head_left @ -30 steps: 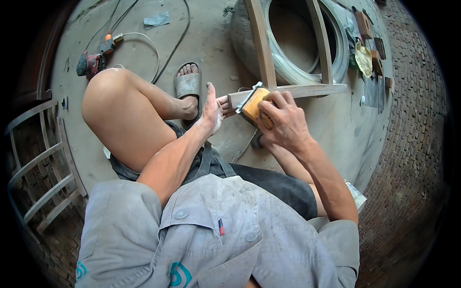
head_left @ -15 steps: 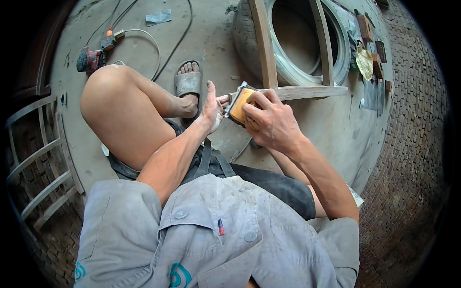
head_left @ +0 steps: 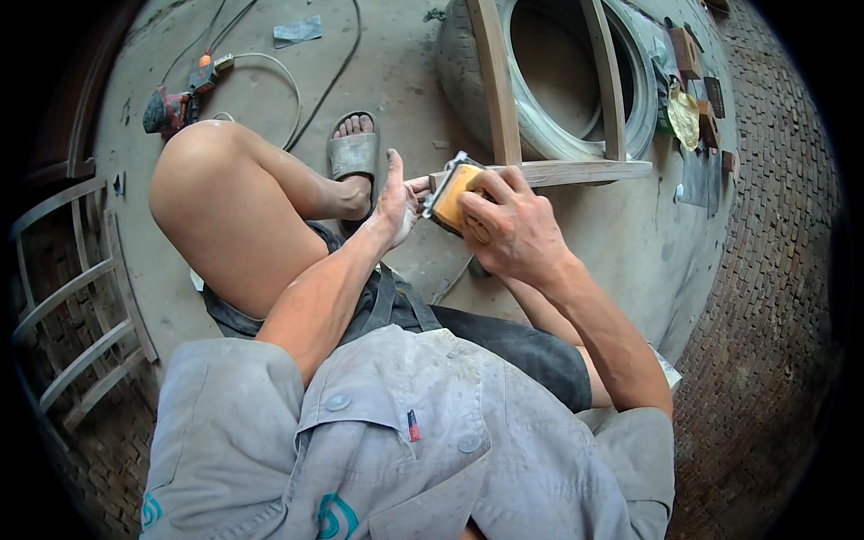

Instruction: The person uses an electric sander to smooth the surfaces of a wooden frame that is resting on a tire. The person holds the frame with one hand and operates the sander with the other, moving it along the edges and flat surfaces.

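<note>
My right hand is closed around a yellow palm sander, whose dark flat base is tilted toward my left hand. The sander sits at the near left end of a wooden frame's rail; whether its base touches the wood, I cannot tell. My left hand, dusted white, has its thumb pointing up and its fingers stretched toward that rail end. Its fingertips are partly hidden by the rail and sander. Two wooden bars of the frame run away from the rail across a large tyre.
At the far left, a red power tool lies with cables on the concrete floor. A slatted wooden frame stands by the left edge. Wood blocks and a gold-coloured wrapper lie at the right, beside brick paving.
My right hand and the sander have shifted very slightly to the right. My left hand and the wooden frame look nearly unchanged.
</note>
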A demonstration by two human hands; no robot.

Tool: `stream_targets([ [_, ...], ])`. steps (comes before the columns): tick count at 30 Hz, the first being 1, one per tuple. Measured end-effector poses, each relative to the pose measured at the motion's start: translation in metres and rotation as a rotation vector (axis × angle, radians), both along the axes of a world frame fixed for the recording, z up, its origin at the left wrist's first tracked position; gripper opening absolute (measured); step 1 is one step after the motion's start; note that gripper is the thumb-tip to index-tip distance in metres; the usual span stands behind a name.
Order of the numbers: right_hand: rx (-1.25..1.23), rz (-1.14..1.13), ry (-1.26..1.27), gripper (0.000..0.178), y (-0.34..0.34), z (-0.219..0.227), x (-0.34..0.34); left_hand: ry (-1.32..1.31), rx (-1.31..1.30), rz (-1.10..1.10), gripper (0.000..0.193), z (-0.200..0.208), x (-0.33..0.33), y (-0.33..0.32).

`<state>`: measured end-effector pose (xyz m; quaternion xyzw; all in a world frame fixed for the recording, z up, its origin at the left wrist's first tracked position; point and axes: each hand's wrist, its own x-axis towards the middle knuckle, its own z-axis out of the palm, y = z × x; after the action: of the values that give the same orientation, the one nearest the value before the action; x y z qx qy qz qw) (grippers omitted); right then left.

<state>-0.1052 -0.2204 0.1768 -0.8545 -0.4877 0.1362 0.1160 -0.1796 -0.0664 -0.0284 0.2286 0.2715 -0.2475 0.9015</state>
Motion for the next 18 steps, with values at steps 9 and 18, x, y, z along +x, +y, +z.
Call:
stream_targets([
  [9, -0.045, -0.019, -0.013, 0.027, -0.016, 0.000, 0.000, -0.005, 0.010, -0.042, 0.125, 0.000, -0.001, 0.001],
  [18, -0.060, -0.020, -0.008, 0.029, -0.009, 0.003, 0.002, -0.032, -0.084, -0.053, 0.123, -0.006, -0.001, 0.006],
])
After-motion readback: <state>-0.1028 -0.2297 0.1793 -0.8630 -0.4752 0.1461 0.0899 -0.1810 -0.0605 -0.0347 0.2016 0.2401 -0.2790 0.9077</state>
